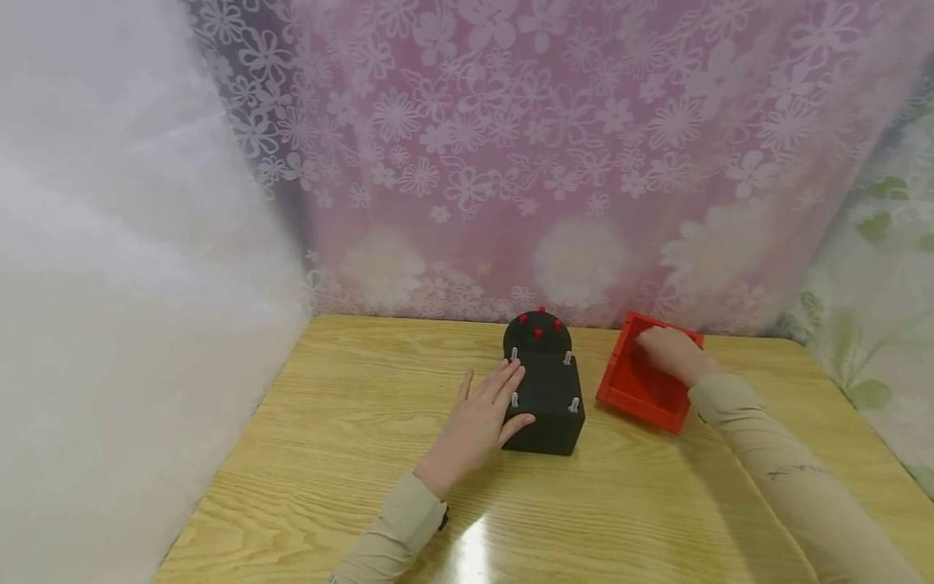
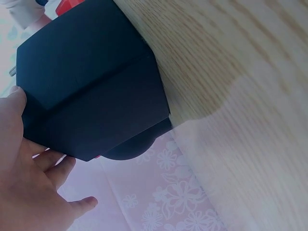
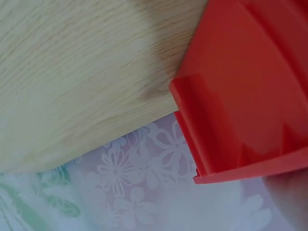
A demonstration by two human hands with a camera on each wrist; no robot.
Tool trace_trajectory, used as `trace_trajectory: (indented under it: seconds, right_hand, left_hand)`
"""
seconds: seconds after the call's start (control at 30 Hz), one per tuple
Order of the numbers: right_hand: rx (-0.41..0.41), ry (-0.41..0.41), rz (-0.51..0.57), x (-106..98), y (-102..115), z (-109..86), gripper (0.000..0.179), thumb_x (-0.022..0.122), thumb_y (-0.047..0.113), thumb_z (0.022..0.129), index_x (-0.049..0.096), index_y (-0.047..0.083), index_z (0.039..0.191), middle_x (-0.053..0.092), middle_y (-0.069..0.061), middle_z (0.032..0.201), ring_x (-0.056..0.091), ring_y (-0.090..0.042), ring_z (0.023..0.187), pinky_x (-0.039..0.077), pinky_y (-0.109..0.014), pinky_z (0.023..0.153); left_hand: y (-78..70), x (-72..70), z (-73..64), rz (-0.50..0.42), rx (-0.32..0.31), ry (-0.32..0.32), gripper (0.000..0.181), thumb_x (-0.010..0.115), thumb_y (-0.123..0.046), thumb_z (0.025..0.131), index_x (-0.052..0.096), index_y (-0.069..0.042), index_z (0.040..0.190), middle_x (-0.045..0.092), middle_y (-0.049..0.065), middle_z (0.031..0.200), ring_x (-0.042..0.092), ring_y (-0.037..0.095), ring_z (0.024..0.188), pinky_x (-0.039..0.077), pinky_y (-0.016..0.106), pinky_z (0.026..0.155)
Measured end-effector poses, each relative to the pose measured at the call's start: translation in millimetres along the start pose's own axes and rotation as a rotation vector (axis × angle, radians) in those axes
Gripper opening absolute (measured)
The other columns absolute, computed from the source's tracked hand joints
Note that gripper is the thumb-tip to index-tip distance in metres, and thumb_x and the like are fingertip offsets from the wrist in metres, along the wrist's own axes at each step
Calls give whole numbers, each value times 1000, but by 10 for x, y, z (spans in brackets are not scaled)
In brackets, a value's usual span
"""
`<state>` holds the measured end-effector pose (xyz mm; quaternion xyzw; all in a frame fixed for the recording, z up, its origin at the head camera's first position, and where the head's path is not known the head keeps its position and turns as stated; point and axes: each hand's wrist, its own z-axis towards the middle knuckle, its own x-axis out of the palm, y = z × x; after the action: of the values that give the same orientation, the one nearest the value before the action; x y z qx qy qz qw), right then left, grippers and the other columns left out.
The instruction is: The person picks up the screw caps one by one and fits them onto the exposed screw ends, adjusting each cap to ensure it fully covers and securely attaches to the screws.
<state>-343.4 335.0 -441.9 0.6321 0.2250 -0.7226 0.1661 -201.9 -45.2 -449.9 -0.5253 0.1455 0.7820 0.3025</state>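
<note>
A black box [image 1: 549, 381] stands on the table, with several grey pegs [image 1: 574, 404] upright in its top. Behind it is a round black disc [image 1: 520, 342] bearing several small red pegs [image 1: 537, 333]. My left hand [image 1: 474, 415] lies along the box's left side, its fingers extended and touching it; the left wrist view shows this hand [image 2: 29, 178] against the black box [image 2: 91, 62]. To the right, my right hand [image 1: 670, 354] reaches into a red open bin [image 1: 642, 412]. Its fingertips are hidden there, and in the right wrist view the bin [image 3: 250, 86] covers most of the hand.
A light wood-grain table [image 1: 350, 438] carries everything. A pink flowered curtain [image 1: 467, 162] hangs along its back edge. Pale sheeting [image 1: 131, 268] stands on the left, and a leaf-patterned cloth [image 1: 868, 324] on the right.
</note>
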Motion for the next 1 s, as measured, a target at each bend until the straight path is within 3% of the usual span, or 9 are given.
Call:
trace_trajectory:
  seconds: [0.4, 0.83, 1.0]
  right_hand:
    - [-75, -73, -116, 159, -13, 46, 28, 67, -15, 80, 55, 9, 70, 58, -6, 69, 56, -21, 62, 52, -36, 60]
    - [-83, -110, -162, 140, 46, 32, 28, 68, -15, 77, 55, 7, 66, 56, -8, 66, 55, -23, 60, 52, -36, 56]
    - [-52, -91, -140, 112, 79, 33, 27, 67, -17, 78, 57, 6, 67, 58, -10, 66, 58, -26, 61, 56, -40, 58]
  left_hand:
    - [2, 9, 3, -16, 6, -6, 72, 45, -53, 104, 33, -9, 159, 31, 5, 165, 27, 19, 153, 23, 58, 122]
    - [10, 21, 1, 23, -8, 8, 72, 41, -55, 105, 31, -11, 160, 29, 4, 166, 25, 17, 153, 21, 57, 123]
    - [-4, 0, -1, 35, -9, 9, 72, 41, -56, 105, 33, -11, 160, 30, 4, 165, 26, 17, 153, 22, 57, 122]
